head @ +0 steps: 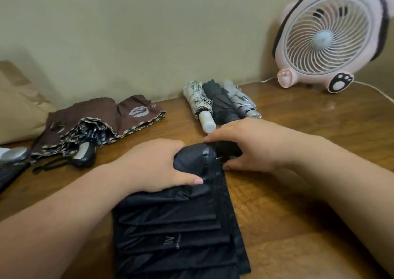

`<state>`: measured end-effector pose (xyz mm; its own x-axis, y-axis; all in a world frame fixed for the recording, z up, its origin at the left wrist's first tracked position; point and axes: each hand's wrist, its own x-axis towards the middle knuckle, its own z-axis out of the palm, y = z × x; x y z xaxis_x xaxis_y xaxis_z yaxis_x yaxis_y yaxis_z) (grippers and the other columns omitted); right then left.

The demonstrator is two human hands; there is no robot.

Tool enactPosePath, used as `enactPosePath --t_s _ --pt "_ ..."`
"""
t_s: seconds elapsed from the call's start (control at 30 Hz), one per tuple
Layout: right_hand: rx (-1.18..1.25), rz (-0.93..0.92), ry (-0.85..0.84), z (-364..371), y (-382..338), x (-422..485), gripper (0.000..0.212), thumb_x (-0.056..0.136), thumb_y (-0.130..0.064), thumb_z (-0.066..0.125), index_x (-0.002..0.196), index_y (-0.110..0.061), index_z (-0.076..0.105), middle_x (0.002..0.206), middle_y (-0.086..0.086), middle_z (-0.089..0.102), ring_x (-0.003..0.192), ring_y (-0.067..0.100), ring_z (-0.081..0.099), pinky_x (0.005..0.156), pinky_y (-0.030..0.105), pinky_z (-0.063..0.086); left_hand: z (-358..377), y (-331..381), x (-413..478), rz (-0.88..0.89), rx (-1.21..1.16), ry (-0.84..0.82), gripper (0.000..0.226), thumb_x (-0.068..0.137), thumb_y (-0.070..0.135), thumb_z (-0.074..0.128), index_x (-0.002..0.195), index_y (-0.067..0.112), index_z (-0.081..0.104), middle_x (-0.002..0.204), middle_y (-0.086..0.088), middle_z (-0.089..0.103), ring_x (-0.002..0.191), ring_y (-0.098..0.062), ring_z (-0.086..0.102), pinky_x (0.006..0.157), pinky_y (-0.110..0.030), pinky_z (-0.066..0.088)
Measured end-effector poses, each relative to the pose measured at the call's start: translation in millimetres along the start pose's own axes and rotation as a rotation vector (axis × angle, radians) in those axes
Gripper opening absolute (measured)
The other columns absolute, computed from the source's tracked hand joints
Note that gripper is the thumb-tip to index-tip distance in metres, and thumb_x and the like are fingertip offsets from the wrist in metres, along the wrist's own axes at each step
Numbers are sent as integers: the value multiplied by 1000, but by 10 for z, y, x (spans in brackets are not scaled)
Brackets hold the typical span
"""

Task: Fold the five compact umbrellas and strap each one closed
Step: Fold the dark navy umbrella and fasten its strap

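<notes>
The black umbrella (177, 225) lies on the table (298, 193), pleats stacked flat. The left hand (157, 165) presses its gathered cloth; the right hand (245, 144) closes around its handle end. Behind it lie three rolled umbrellas (219, 101); left of it, a brown umbrella (96, 121) lies loose.

Pink desk fan (326, 37) with white grille, paw-shaped feet, fluffy trim on top, stands far right on wooden table (298, 193), near pale green wall (149, 33). White cord (371, 88) runs from fan along table toward right edge. Beige bag (19, 106) sits far left against wall.
</notes>
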<state>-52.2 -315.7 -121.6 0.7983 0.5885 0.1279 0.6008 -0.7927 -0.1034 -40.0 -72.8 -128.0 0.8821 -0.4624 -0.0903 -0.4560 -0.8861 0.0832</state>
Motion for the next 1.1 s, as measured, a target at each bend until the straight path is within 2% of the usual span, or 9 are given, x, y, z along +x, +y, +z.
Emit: enactPosePath --t_s 0.2,0.37,0.5,0.57,0.67,0.87,0.93,1.0,1.1 --pt "73 -8 38 95 150 40 71 83 -55 74 147 -39 48 131 -6 65 118 14 58 93 19 37 42 105 -124 -45 2 83 65 68 95 48 105 43 54 96 17 59 88 -9 56 78 -38 52" --pt "72 16 -8 119 18 80 66 88 -55 68 148 -41 44 136 -14 59 130 14 46 109 22 20 82 118 -289 -148 106 119 87 57 103 43 115 38 48 103 15 56 93 -14 56 77 -39 51" --pt "340 58 24 13 19 32 56 78 -42 84 130 -41 62 107 -13 70 102 7 62 91 20 46 9 136 -330 -151 37 74 78 53 98 58 99 36 51 92 15 57 86 -10 56 76 -37 52" --pt "479 106 43 -75 2 2 51 71 -35 87 117 -42 66 90 -9 74 84 9 69 83 29 55 -44 153 -321 -147 -23 65 72 50 92 67 92 35 53 87 15 59 82 -10 57 74 -37 53" --pt "518 141 90 -130 3 -18 46 65 -35 89 108 -35 71 80 -6 75 72 14 71 75 35 57 -87 191 -279 -139 -102 75 59 54 77 82 81 30 58 78 10 62 73 -8 57 65 -34 48" --pt "642 240 184 -242 46 -113 48 62 -34 94 104 -34 71 83 -2 75 70 18 73 63 21 54 -143 212 -219 -120 -304 47 51 59 59 91 85 22 68 75 8 70 63 -7 59 61 -26 47" --pt "869 237 271 -264 32 -142 50 68 -27 94 112 -28 70 89 3 76 71 20 73 69 24 57 -207 193 -259 -105 -403 81 47 59 53 94 87 22 70 79 12 73 67 -3 62 62 -20 47" --pt "1340 133 358 -271 21 -154 48 79 -20 86 121 -10 65 90 10 73 70 22 69 71 33 58 -268 169 -330 -87 -585 171 46 56 47 99 88 26 74 87 13 77 79 -4 71 68 -21 53" --pt "1592 102 431 -275 -58 -143 56 77 -42 77 123 -12 66 98 16 72 81 24 66 69 33 56 -239 170 -449 -88 -1011 440 47 45 31 99 87 22 77 91 5 80 83 -9 75 66 -17 54"
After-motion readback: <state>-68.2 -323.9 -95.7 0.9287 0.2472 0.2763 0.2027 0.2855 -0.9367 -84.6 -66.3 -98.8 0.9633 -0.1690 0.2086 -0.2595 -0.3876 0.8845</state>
